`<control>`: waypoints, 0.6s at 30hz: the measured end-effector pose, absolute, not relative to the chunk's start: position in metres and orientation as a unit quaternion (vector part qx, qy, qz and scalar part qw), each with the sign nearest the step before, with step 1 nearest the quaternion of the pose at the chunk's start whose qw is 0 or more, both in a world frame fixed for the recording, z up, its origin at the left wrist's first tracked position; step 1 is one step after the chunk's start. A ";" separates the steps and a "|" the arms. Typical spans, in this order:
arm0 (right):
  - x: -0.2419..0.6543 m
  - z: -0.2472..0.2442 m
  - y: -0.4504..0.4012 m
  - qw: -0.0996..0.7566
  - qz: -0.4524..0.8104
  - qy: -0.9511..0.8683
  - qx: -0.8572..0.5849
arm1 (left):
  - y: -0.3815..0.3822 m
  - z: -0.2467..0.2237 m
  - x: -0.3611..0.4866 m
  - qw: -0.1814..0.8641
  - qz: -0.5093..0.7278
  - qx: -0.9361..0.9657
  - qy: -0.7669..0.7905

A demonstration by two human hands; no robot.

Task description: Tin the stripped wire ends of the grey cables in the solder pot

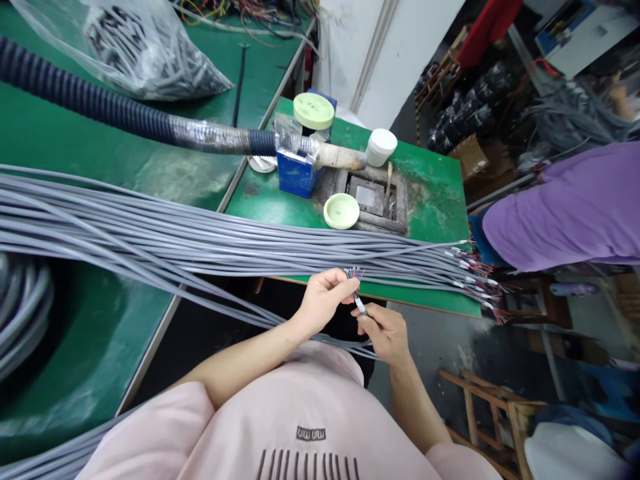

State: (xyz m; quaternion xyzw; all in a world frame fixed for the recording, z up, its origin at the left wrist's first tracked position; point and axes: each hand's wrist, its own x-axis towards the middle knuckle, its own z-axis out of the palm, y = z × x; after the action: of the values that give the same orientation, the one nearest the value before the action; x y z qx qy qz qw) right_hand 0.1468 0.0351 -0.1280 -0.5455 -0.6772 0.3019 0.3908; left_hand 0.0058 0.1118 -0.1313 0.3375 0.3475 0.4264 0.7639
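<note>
In front of my chest, both hands are at the end of one grey cable [361,305]. My left hand [325,300] is closed, pinching the thin coloured wires [356,273] that fan out from that end. Below the cable's white sleeve, my right hand [386,331] is closed around the grey jacket. Just beyond my hands a thick bundle of grey cables [300,247] lies across the green bench, its stripped ends [483,280] fanning out at the right. Several more cables [245,308] run below the bench edge beside my left forearm.
A ribbed hose [125,115] ends over a blue box [296,175]. Around a grimy square fixture [370,196] stand a white tub [381,147], a round lid [341,211] and a pale-topped container [314,111]. A bag of cable pieces [150,50] lies back left. A person's purple sleeve [565,207] is at right.
</note>
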 end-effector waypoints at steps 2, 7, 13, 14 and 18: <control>0.147 -0.128 0.036 0.393 0.302 -0.677 -0.544 | 0.112 -0.131 0.006 0.765 0.424 0.336 0.349; 0.149 -0.130 0.035 0.399 0.306 -0.671 -0.545 | 0.113 -0.130 0.006 0.770 0.415 0.335 0.349; 0.151 -0.139 0.032 0.423 0.322 -0.634 -0.561 | 0.112 -0.133 0.007 0.778 0.426 0.329 0.323; 0.152 -0.141 0.032 0.430 0.327 -0.626 -0.563 | 0.112 -0.133 0.007 0.778 0.429 0.330 0.319; 0.152 -0.143 0.031 0.438 0.333 -0.613 -0.567 | 0.112 -0.135 0.006 0.774 0.437 0.336 0.311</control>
State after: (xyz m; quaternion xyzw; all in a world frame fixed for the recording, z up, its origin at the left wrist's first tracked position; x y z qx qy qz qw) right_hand 0.1515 0.0314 -0.1432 -0.5673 -0.6127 0.3333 0.4378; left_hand 0.0063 0.1121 -0.1349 0.3361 0.3112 0.4372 0.7739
